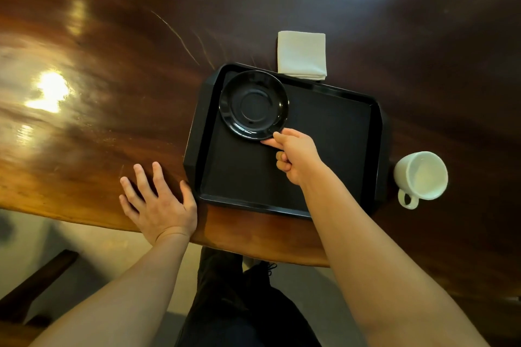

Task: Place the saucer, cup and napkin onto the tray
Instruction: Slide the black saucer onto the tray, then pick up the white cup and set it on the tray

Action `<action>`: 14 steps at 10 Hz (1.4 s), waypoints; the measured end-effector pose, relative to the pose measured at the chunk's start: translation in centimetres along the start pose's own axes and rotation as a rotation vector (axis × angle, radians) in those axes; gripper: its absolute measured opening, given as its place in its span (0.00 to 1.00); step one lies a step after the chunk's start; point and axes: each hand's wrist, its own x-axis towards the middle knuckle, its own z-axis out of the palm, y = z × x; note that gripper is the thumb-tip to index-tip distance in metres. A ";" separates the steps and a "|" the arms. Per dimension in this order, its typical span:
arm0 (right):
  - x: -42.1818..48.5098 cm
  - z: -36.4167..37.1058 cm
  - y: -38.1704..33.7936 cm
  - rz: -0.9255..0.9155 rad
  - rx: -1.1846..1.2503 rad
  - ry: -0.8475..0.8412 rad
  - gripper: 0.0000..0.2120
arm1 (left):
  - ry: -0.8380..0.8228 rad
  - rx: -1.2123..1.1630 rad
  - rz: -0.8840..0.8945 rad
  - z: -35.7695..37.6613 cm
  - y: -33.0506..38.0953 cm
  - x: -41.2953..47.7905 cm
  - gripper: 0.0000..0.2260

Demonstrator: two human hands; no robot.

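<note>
Pinching the near rim of the glossy black round saucer (pixel 253 104) between thumb and forefinger, the right hand (pixel 296 156) has it at the far-left corner of the black rectangular plastic tray (pixel 324 135), the other fingers curled in. Whether the saucer sits fully flat or its near edge is a touch lifted, I cannot tell. The left hand (pixel 159 200) lies spread and flat on the polished dark wooden counter (pixel 112 79), holding nothing, its thumb touching the tray's near-left corner. That looks like a brace against sliding.

To finish this step well: lower the near edge gently, let the saucer settle inside the tray wall rather than on it, then slip the grip straight back so the saucer does not skid on the smooth floor.

Two pieces wait on the counter: the white ceramic cup (pixel 421 176), well right of the grip just outside the tray, and the folded white cloth napkin (pixel 302 54), beyond the grip against the tray's far edge.
</note>
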 end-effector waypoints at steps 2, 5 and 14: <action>-1.2 -3.7 0.3 -0.099 -0.054 0.186 0.13 | 0.006 -0.029 -0.001 -0.1 0.1 -0.2 0.32; -3.5 -13.8 2.5 -0.303 -0.234 0.705 0.14 | -0.002 -0.064 -0.005 -0.5 0.3 -0.3 0.33; -3.0 -20.7 4.5 0.056 0.485 0.783 0.23 | 0.013 -0.087 0.007 0.1 -0.1 -0.2 0.31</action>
